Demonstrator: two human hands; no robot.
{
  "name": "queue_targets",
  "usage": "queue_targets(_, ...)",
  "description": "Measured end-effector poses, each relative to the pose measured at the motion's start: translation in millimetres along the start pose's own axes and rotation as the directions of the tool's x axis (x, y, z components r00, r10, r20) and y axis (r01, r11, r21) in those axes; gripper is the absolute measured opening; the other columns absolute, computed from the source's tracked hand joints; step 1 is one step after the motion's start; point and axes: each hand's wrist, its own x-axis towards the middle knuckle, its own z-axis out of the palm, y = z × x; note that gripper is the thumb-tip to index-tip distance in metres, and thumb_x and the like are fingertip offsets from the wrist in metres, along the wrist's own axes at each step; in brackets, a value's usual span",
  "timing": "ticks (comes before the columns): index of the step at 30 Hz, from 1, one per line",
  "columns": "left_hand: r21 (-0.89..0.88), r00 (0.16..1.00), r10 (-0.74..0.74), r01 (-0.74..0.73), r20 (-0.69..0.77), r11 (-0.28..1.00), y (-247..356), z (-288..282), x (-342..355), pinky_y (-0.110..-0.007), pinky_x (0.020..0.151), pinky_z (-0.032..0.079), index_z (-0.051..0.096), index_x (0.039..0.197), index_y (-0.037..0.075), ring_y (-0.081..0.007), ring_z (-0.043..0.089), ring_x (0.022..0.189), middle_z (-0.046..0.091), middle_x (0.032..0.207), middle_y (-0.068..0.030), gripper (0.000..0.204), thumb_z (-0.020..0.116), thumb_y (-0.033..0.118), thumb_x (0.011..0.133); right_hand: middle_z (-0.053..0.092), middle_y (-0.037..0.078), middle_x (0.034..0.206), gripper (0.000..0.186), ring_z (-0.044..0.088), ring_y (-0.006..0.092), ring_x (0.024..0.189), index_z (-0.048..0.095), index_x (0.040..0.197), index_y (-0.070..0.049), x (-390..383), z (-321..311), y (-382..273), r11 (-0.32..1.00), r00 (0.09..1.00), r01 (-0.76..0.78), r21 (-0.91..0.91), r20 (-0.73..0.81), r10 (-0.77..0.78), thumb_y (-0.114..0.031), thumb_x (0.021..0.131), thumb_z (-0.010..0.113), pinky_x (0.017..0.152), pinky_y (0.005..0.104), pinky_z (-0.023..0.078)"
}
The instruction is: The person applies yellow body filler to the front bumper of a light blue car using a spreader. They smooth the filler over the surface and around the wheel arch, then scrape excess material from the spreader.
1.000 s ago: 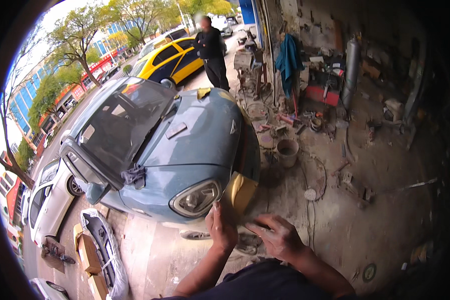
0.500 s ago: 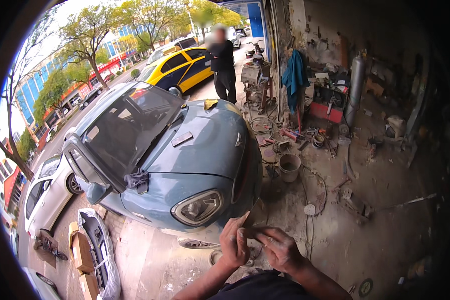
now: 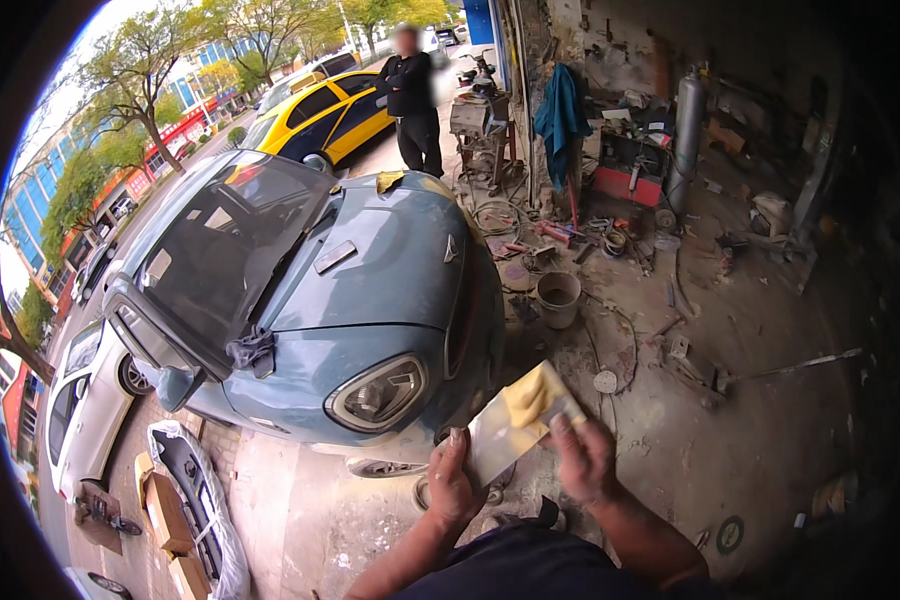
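Note:
A flat pale board (image 3: 495, 445) with a thick lump of yellow putty (image 3: 528, 398) on its upper end is held tilted low in front of me. My left hand (image 3: 453, 482) is closed on its lower left end. My right hand (image 3: 588, 465) has its thumb and fingers closed at the right edge, beside the putty; whether it also holds a thin tool I cannot make out. Just beyond the board stands the blue-grey car (image 3: 355, 285), with its headlight (image 3: 375, 392), a dark cloth (image 3: 252, 352) and a small flat block (image 3: 335, 256) on the bodywork.
A person (image 3: 410, 110) stands behind the car by a yellow taxi (image 3: 320, 120). Tools, hoses, a bucket (image 3: 558, 305) and a gas cylinder (image 3: 686, 140) crowd the right side. A wrapped bumper (image 3: 215, 520) and boxes (image 3: 165, 515) lie lower left, near a white car (image 3: 90, 410).
My hands have moved apart from their close grip, and the board has turned and risen so that its face and the putty lump now show more fully.

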Motion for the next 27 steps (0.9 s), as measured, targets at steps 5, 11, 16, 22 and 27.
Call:
queue_targets(5,-0.006,0.999,-0.007,0.007,0.053,1.000,14,-2,2,-0.051,0.119,0.051,0.057,0.150,-0.001,-0.0344,0.067,0.136,0.067,0.149,-0.0187,0.055,0.052,0.043,0.117,0.075,0.023,0.132,0.048,0.078,0.0410,0.114,0.067,0.151,-0.003,-2,-11,3,0.874,0.950,0.264,-0.408,0.265,-0.163,0.003,0.103,0.066,0.096,0.0425,0.064)
queue_targets(11,-0.042,0.998,0.043,-0.044,-0.040,0.998,6,-3,5,-0.040,0.094,0.059,0.069,0.119,0.001,-0.0239,0.074,0.104,0.075,0.116,-0.0122,0.045,0.052,0.043,0.118,0.074,0.018,0.129,0.051,0.073,0.0381,0.114,0.076,0.141,-0.006,18,-26,-13,0.686,0.922,0.388,-0.616,0.260,-0.288,0.006,0.092,0.069,0.098,0.0451,0.063)
queue_targets(16,0.200,0.957,0.290,-0.282,-0.013,0.938,-6,0,14,-0.038,0.102,0.054,0.069,0.128,0.001,-0.0205,0.069,0.112,0.074,0.122,-0.0116,0.040,0.052,0.036,0.119,0.067,0.017,0.142,0.052,0.063,0.0383,0.129,0.082,0.137,-0.018,2,18,-15,0.622,0.879,0.470,-0.627,0.270,-0.392,0.000,0.089,0.073,0.114,0.0526,0.052)
queue_targets(22,0.579,0.844,0.532,-0.467,0.068,0.668,13,-8,22,-0.036,0.074,0.046,0.066,0.114,0.000,-0.0121,0.058,0.089,0.064,0.096,-0.0006,0.041,0.047,0.035,0.122,0.071,0.010,0.135,0.049,0.067,0.0310,0.124,0.080,0.136,-0.015,-24,27,5,0.697,0.866,0.477,-0.536,0.424,-0.266,-0.007,0.088,0.074,0.104,0.0457,0.057)
queue_targets(27,0.695,0.810,0.575,-0.481,0.119,0.534,23,2,13,-0.036,0.074,0.046,0.067,0.109,-0.004,-0.0226,0.059,0.081,0.064,0.092,-0.0104,0.042,0.046,0.030,0.120,0.076,0.014,0.123,0.032,0.072,0.0207,0.110,0.069,0.142,0.000,-3,-3,-2,0.990,0.994,-0.050,-0.131,0.090,0.063,-0.010,0.113,0.060,0.095,0.0334,0.058)
